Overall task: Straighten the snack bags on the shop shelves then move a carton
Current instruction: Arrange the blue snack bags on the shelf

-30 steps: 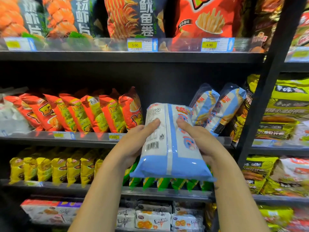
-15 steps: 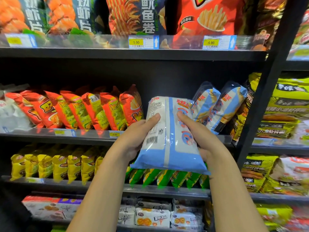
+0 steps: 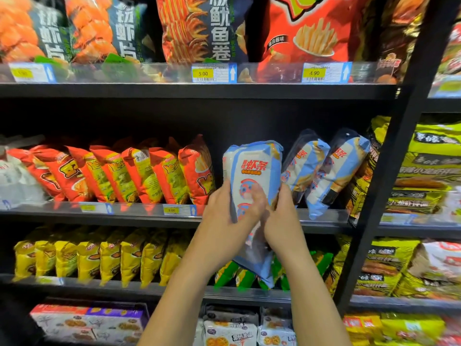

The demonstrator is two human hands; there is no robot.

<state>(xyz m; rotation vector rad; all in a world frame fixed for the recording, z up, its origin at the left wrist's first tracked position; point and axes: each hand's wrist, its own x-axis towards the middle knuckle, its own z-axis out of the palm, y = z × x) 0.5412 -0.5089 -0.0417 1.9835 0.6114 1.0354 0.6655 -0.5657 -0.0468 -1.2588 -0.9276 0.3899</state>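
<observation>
A white-and-blue snack bag [image 3: 252, 168] stands nearly upright in front of the middle shelf [image 3: 139, 216], its printed front toward me. My left hand [image 3: 229, 216] grips its left side low down, thumb across the front. My right hand [image 3: 282, 221] holds its right edge, fingers wrapped behind. The bag's bottom end hangs below my hands, over the green bags. Two matching white-and-blue bags [image 3: 324, 171] lean on the shelf just to its right. A gap lies between the red bags and those two. No carton is visible.
Red-and-yellow chip bags [image 3: 139, 173] lean in a row on the left. Yellow bags [image 3: 99, 258] and green bags [image 3: 237, 273] fill the lower shelf, boxed snacks [image 3: 87, 320] the bottom. Large bags sit above price tags [image 3: 212, 73]. A black upright post [image 3: 389, 171] divides off yellow-green packs.
The bag has been turned round from its back with the barcode to its printed front, tipped more upright and raised toward the shelf gap. Both hands moved up and closer together.
</observation>
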